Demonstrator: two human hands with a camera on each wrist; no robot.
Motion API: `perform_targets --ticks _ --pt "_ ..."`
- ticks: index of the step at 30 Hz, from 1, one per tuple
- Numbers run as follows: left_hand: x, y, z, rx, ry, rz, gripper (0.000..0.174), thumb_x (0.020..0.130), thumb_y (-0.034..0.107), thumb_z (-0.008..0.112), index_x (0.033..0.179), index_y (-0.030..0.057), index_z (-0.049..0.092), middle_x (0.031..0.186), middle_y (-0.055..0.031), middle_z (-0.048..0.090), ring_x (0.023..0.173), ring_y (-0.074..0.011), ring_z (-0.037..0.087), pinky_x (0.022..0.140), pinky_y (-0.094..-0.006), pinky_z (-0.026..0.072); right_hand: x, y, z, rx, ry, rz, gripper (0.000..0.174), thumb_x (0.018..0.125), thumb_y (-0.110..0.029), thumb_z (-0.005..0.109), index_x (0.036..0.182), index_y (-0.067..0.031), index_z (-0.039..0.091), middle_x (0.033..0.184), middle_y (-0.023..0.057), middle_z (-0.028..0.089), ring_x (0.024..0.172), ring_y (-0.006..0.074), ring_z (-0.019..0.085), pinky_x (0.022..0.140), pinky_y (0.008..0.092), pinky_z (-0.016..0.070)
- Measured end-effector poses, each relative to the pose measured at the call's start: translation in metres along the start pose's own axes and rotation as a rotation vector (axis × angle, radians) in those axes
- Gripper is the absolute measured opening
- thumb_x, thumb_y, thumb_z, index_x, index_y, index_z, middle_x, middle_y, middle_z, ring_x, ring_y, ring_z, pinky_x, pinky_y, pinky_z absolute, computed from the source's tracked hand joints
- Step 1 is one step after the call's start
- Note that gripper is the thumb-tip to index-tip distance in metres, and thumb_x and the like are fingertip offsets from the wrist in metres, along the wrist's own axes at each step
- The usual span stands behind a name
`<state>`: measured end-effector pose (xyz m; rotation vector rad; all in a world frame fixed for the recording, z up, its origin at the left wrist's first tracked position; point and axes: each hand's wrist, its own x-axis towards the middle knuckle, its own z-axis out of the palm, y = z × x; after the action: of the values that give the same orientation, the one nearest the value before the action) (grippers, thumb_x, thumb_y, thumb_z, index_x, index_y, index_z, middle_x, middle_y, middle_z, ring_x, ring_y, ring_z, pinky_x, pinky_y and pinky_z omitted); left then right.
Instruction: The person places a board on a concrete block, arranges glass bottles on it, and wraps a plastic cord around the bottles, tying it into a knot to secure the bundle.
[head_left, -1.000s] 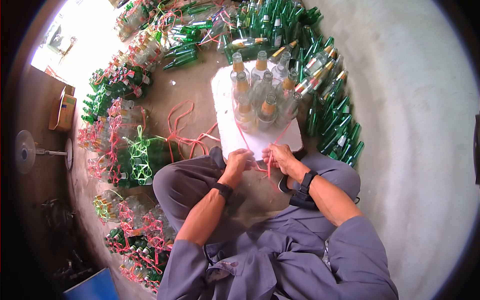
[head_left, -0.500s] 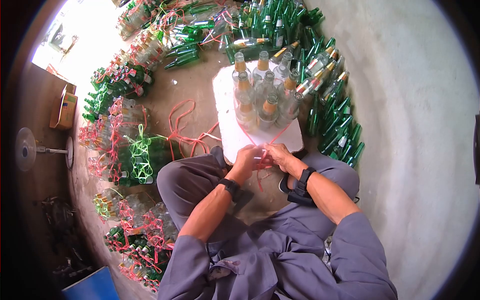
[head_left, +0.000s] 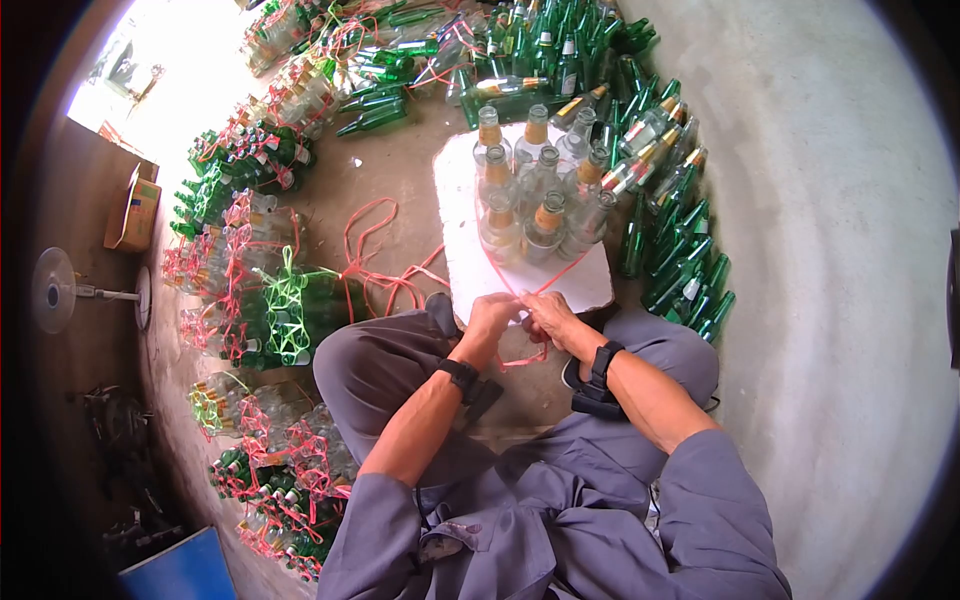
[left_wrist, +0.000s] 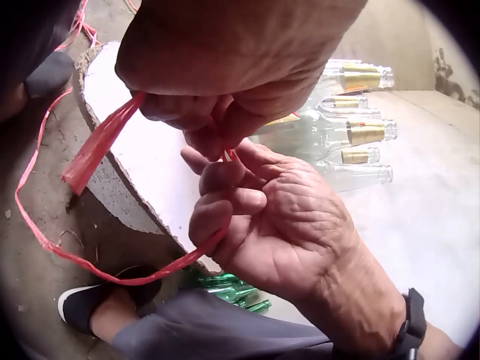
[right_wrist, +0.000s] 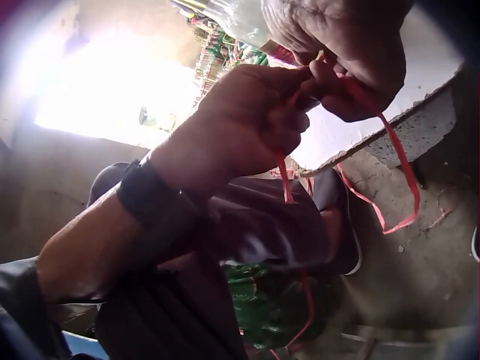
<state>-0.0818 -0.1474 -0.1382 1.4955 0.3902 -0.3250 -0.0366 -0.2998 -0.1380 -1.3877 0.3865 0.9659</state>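
Observation:
A group of clear glass bottles (head_left: 545,232) with gold neck labels stands upright on a white slab (head_left: 465,275). Red plastic twine (head_left: 566,272) runs round the group and comes together at the near edge. There my left hand (head_left: 490,322) and right hand (head_left: 553,320) meet, fingertips close together. In the left wrist view, the left hand (left_wrist: 247,60) pinches the twine from above, a flat tail (left_wrist: 105,146) sticking out beside it. Below it the right hand (left_wrist: 289,225), palm up, has curled fingers round another strand, which loops away to the left. The crossing itself is partly hidden by fingers.
Green bottles (head_left: 690,270) lie heaped on the right, with more (head_left: 545,40) at the back. Twine-tied bottle bundles (head_left: 285,310) line the left side. Loose red twine (head_left: 375,270) lies on the floor. A fan (head_left: 55,290) and a cardboard box (head_left: 133,210) are at far left.
My hands were slightly apart a second ago and have come together at the twine. The hanging ends now form a loop below the hands. The bottles stay standing on the slab.

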Motion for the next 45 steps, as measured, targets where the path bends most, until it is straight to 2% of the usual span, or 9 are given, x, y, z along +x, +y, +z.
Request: perform_targets --ticks 5,7,16,25,35,40,41,43,45 --pt "0.009 -0.021 -0.009 0.094 0.054 -0.021 0.021 0.085 0.020 0.069 0.087 -0.0012 0.073 0.068 -0.0018 0.061 0.057 -0.0089 0.048 0.053 -0.0252 0.0355 0.008 -0.009 -0.001 -0.071 0.193 -0.072 0.032 0.092 -0.030 0.066 0.081 0.0007 0.065 0.062 0.0052 0.057 0.043 0.0138 0.047 0.038 0.0287 0.0439" --pt "0.000 -0.009 -0.016 0.288 0.108 -0.081 0.025 0.083 0.021 0.067 0.089 -0.0027 0.074 0.074 -0.0134 0.069 0.070 -0.0207 0.065 0.067 -0.0346 0.0496 0.011 -0.010 -0.001 0.015 0.204 -0.065 0.026 0.088 -0.025 0.067 0.078 0.0000 0.065 0.063 0.0041 0.057 0.042 0.0123 0.047 0.036 0.0270 0.0414" --pt "-0.014 0.022 -0.038 0.696 0.113 0.007 0.021 0.082 0.016 0.057 0.084 0.0049 0.075 0.084 -0.0221 0.071 0.083 -0.0414 0.068 0.076 -0.0455 0.0536 0.021 -0.013 0.005 0.121 0.175 -0.026 0.022 0.088 -0.021 0.067 0.077 -0.0015 0.064 0.064 0.0027 0.056 0.046 0.0088 0.046 0.039 0.0233 0.0404" --pt "-0.010 0.043 -0.058 1.060 0.386 0.018 0.018 0.081 0.020 0.062 0.087 0.0129 0.076 0.084 -0.0194 0.071 0.082 -0.0395 0.069 0.074 -0.0506 0.0536 0.026 -0.014 0.009 0.206 0.083 0.021 0.020 0.086 -0.017 0.068 0.082 0.0018 0.064 0.063 0.0019 0.053 0.044 0.0066 0.041 0.037 0.0215 0.0292" --pt "-0.023 0.054 -0.034 1.175 0.775 0.728 0.025 0.073 0.012 0.067 0.098 0.0115 0.069 0.093 -0.0079 0.067 0.093 -0.0313 0.061 0.084 -0.0406 0.0466 0.031 -0.010 0.013 0.229 0.103 0.023 0.013 0.081 -0.008 0.069 0.074 0.0000 0.062 0.063 0.0012 0.055 0.045 0.0062 0.043 0.037 0.0214 0.0287" --pt "-0.027 0.020 -0.017 0.830 0.082 0.201 0.030 0.094 0.029 0.059 0.100 0.0015 0.070 0.093 -0.0146 0.073 0.066 -0.0321 0.069 0.056 -0.0395 0.0494 0.028 -0.013 0.014 0.219 0.064 0.005 0.009 0.081 -0.008 0.068 0.078 -0.0010 0.063 0.065 0.0013 0.056 0.046 0.0057 0.044 0.037 0.0212 0.0289" --pt "-0.023 0.010 -0.017 0.828 0.084 0.201 0.030 0.094 0.029 0.059 0.100 0.0015 0.070 0.093 -0.0146 0.073 0.066 -0.0321 0.069 0.056 -0.0395 0.0494 0.027 -0.012 0.014 0.217 0.064 0.005 0.009 0.081 -0.008 0.068 0.078 -0.0010 0.063 0.065 0.0013 0.056 0.046 0.0057 0.044 0.037 0.0212 0.0289" --pt "-0.021 0.007 -0.011 0.044 0.065 -0.140 0.038 0.098 0.032 0.055 0.105 -0.0028 0.067 0.090 -0.0132 0.072 0.067 -0.0229 0.069 0.055 -0.0326 0.0478 0.024 -0.014 0.013 0.177 0.042 0.030 0.013 0.089 -0.013 0.063 0.089 -0.0005 0.065 0.069 -0.0015 0.055 0.047 0.0033 0.041 0.038 0.0188 0.0281" --pt "-0.012 0.006 -0.011 -0.004 0.064 -0.095 0.043 0.100 0.035 0.053 0.108 -0.0054 0.064 0.089 -0.0110 0.070 0.068 -0.0160 0.067 0.053 -0.0271 0.0451 0.022 -0.016 0.012 0.179 0.045 0.045 0.013 0.089 -0.013 0.063 0.089 -0.0006 0.065 0.069 -0.0012 0.055 0.047 0.0034 0.042 0.038 0.0188 0.0281"
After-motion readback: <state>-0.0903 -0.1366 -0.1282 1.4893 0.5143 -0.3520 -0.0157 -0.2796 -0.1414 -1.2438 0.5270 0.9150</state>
